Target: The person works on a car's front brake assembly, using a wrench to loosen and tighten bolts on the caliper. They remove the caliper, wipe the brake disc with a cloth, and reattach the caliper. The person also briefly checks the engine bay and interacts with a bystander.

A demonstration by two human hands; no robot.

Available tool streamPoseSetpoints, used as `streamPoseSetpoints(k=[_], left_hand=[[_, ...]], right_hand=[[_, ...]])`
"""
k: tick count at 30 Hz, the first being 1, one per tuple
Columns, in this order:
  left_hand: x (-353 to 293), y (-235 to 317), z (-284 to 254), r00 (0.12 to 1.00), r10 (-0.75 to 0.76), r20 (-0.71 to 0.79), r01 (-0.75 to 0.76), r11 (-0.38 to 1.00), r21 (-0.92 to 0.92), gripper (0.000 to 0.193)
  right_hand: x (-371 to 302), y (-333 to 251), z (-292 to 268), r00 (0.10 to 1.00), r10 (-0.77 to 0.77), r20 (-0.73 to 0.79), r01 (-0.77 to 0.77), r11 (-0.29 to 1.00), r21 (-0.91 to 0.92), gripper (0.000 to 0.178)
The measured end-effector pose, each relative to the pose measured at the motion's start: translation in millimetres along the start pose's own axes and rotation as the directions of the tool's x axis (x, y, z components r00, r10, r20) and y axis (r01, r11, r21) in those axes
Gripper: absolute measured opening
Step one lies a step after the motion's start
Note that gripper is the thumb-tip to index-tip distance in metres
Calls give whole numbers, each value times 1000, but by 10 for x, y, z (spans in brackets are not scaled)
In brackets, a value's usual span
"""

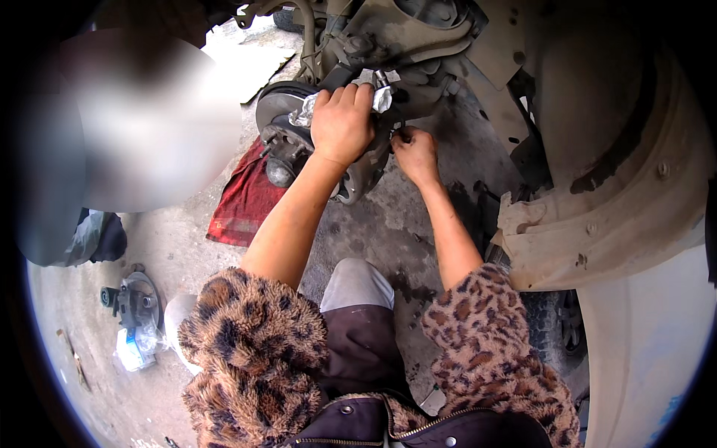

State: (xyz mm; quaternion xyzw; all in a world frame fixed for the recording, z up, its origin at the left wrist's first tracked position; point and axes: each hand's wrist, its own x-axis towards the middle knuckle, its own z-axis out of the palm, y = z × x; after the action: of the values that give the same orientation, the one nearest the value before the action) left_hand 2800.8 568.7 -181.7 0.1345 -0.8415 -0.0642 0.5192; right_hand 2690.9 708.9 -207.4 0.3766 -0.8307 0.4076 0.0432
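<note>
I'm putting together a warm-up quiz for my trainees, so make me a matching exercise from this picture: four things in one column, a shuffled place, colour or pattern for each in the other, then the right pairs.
Things
1. Left hand
2. Cloth
3. Right hand
4. Fuzzy sleeves

Descriptions
A. Brown with dark spots
B. Lower and farther right than the other hand
C. Fingers curled over crumpled silvery-white wrapping
D. Red

Right pairs: 1-C, 2-D, 3-B, 4-A
</note>
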Motion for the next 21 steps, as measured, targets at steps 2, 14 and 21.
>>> streamPoseSetpoints(k=[2,14,21], left_hand=[[42,-59,-192,999,-4,-37,4,1000,-20,28],[-192,8,-1063,999,-38,-8,38,998,-58,33],[-262,-43,-1111,999,-44,-26,43,998,-38,36]], right_hand=[[51,-132,88,1000,-16,9,16,1000,8,21],[-369,-547,-57,960,139,243,-189,962,196,19],[-302,-739,-14,918,237,318,-287,950,121,13]])
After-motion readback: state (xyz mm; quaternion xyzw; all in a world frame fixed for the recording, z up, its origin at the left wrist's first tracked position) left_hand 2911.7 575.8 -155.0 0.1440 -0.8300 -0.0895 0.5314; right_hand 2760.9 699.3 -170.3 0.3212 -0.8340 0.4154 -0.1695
